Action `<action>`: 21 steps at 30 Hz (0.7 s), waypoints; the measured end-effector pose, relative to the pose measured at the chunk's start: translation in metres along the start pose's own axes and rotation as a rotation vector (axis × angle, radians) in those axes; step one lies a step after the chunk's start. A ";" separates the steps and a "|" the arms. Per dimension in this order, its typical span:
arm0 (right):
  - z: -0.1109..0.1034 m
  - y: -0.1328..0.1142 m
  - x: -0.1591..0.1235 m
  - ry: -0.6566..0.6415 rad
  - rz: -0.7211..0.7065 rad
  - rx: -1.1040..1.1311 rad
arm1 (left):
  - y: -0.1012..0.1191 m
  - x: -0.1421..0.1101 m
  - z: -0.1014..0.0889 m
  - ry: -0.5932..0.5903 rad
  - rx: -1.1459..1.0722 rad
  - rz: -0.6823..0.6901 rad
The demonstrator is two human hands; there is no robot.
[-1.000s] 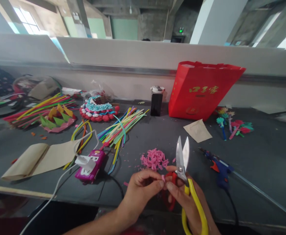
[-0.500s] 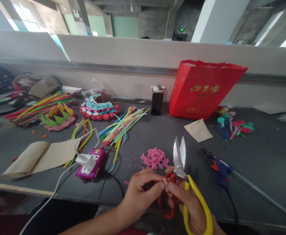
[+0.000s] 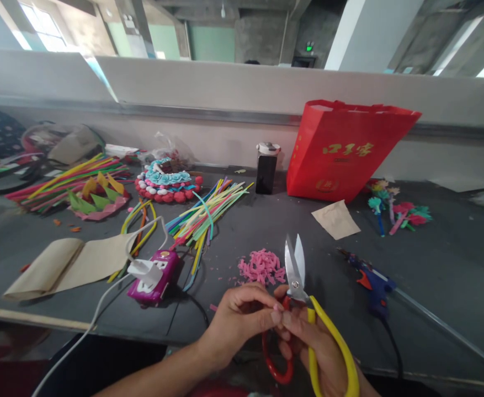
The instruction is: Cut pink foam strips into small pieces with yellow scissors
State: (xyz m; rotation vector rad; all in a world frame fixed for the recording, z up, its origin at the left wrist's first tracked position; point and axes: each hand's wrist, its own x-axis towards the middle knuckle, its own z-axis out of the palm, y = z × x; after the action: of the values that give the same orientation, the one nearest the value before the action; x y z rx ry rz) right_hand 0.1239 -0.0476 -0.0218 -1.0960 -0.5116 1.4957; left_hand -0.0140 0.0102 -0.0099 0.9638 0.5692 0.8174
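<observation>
Looking along the dark table (image 3: 233,215), we've got plenty around us: the purple socket block (image 3: 159,278) with a white plug (image 3: 145,272) in it over on the left, the coloured sticks (image 3: 202,212) fanned out behind, and brown paper (image 3: 68,264) unrolled near the front edge. Just beyond our fingers sits a heap of pink scraps (image 3: 262,267); to the right, well apart from us, lies the blue glue gun (image 3: 372,284).

Now the containers! The red bag (image 3: 345,151) stands upright at the back, its inside hidden from us, and the dark bottle (image 3: 266,173) beside it has its white lid on, contents impossible to tell.

And the hands: our left hand (image 3: 235,322) pinches a tiny pink bit (image 3: 276,309) between thumb and fingertip, right up against our right hand (image 3: 324,355), whose fingers are curled around the scissors (image 3: 295,284), blades slightly apart. Compared with a second ago, those scissors have swung left, and their red loop hangs lower, while the pink heap stays put.
</observation>
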 end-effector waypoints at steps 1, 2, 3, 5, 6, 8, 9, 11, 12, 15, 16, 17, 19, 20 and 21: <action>0.000 0.001 0.001 0.018 -0.013 -0.043 | 0.000 0.000 0.000 0.027 -0.004 -0.009; -0.001 0.001 0.001 0.038 -0.041 -0.088 | 0.000 0.000 0.001 0.057 -0.012 -0.023; -0.001 0.001 0.002 0.057 -0.081 -0.133 | 0.000 0.000 0.001 0.090 -0.017 -0.039; -0.001 -0.001 0.002 0.077 -0.173 -0.203 | -0.001 0.000 0.001 0.140 -0.025 -0.073; -0.001 -0.002 0.002 0.080 -0.208 -0.228 | -0.001 0.000 0.002 0.159 -0.034 -0.087; 0.000 -0.004 0.000 0.083 -0.239 -0.272 | -0.002 -0.001 0.003 0.191 -0.063 -0.106; 0.001 -0.005 -0.001 0.086 -0.239 -0.296 | -0.003 -0.001 0.004 0.204 -0.085 -0.116; 0.002 -0.005 -0.003 0.091 -0.235 -0.336 | -0.005 -0.002 0.006 0.226 -0.128 -0.132; 0.003 -0.005 -0.004 0.090 -0.234 -0.348 | -0.006 -0.003 0.008 0.227 -0.142 -0.139; 0.003 -0.002 -0.003 0.072 -0.223 -0.329 | -0.008 -0.005 0.010 0.198 -0.169 -0.149; 0.002 -0.001 -0.003 0.057 -0.206 -0.302 | -0.009 -0.005 0.011 0.173 -0.174 -0.149; 0.001 0.000 -0.002 0.043 -0.183 -0.267 | -0.010 -0.005 0.011 0.145 -0.175 -0.147; -0.003 0.002 0.000 0.014 -0.128 -0.172 | -0.010 -0.006 0.010 0.078 -0.158 -0.148; -0.005 0.003 0.001 -0.008 -0.098 -0.116 | -0.010 -0.006 0.009 0.045 -0.142 -0.149; -0.008 0.004 0.002 -0.032 -0.071 -0.060 | -0.010 -0.006 0.008 0.019 -0.122 -0.152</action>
State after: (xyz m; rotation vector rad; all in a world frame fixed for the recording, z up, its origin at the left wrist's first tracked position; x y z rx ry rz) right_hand 0.1285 -0.0489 -0.0292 -1.0909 -0.6145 1.4458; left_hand -0.0081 -0.0012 -0.0143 0.7917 0.5946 0.7180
